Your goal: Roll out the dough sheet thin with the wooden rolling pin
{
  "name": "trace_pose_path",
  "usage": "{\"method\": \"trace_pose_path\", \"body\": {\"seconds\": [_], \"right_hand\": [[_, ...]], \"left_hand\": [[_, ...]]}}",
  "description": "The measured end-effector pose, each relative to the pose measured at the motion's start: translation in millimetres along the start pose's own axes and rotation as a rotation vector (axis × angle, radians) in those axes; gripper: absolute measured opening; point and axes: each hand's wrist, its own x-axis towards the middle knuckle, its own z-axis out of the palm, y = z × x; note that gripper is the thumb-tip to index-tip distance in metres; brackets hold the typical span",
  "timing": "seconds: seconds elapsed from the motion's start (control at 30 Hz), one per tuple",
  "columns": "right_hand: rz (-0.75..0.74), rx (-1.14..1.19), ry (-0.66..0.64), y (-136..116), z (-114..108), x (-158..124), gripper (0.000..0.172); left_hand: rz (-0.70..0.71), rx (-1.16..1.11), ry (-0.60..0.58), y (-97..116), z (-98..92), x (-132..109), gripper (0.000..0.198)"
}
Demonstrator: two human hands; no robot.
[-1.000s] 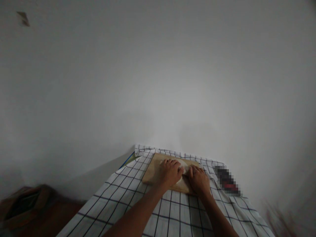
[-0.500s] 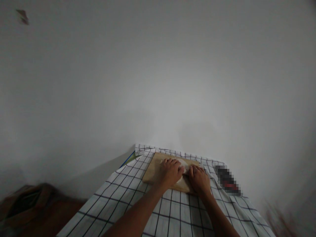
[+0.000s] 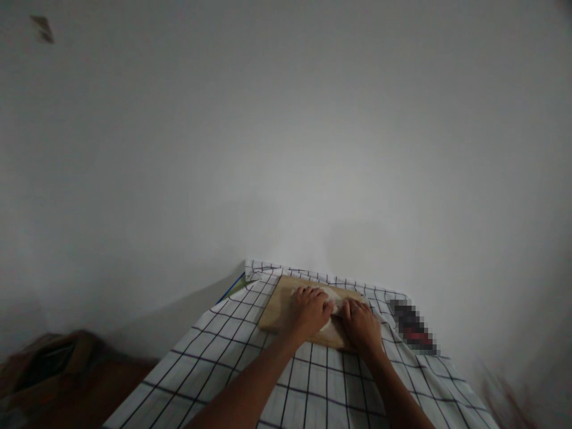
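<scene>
A sheet of pale dough (image 3: 329, 292) lies on a wooden board (image 3: 276, 307), largely covered by my hands. In the gap between them shows a short pale bar (image 3: 338, 310), which looks like a rolling pin lying across the dough; its ends are hidden. My left hand (image 3: 313, 307) has its fingers curled over the left part of it, above the board's middle. Toward the board's right edge, my right hand (image 3: 361, 322) is bent over the other part, fingers close together. What lies under both palms is hidden.
A white cloth with dark check lines (image 3: 313, 381) covers the table, whose far side meets a plain wall (image 3: 286, 149). A blurred-out dark and red object (image 3: 414, 329) lies right of the board. Brown furniture (image 3: 49, 363) stands low at left.
</scene>
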Motion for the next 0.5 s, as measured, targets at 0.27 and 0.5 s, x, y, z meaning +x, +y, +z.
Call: {"method": "trace_pose_path", "body": {"seconds": [0.27, 0.5], "right_hand": [[-0.015, -0.014, -0.020, 2.2, 2.3, 1.1, 0.038], [0.009, 0.009, -0.014, 0.5, -0.9, 0.1, 0.041]], "left_hand": [[0.010, -0.027, -0.009, 1.0, -3.7, -1.1, 0.024], [0.008, -0.040, -0.048, 2.7, -9.5, -2.0, 0.023]]}}
